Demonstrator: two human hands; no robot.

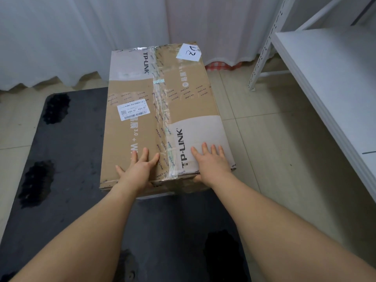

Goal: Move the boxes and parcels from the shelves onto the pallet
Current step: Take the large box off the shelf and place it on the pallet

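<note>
The left hand (138,168) is lying flat on the near end of the cardboard box (162,119), fingers straight and spread wide, pressing on the top face without curling round anything. The right hand (209,161) is resting the same way on the pale printed panel of the box top, fingers straight and slightly fanned, its thumb dipping over the near edge. The box is sitting lengthwise away from the person, on the dark pallet (67,159), its far part reaching out over the tiled floor (274,149). Clear tape is running down its middle seam; a white barcode label (133,109) is sticking to the left half and a handwritten note (188,52) to the far right corner. A white shelf unit (325,78) is standing just to the right, and pale curtains (81,37) are hanging behind.
</note>
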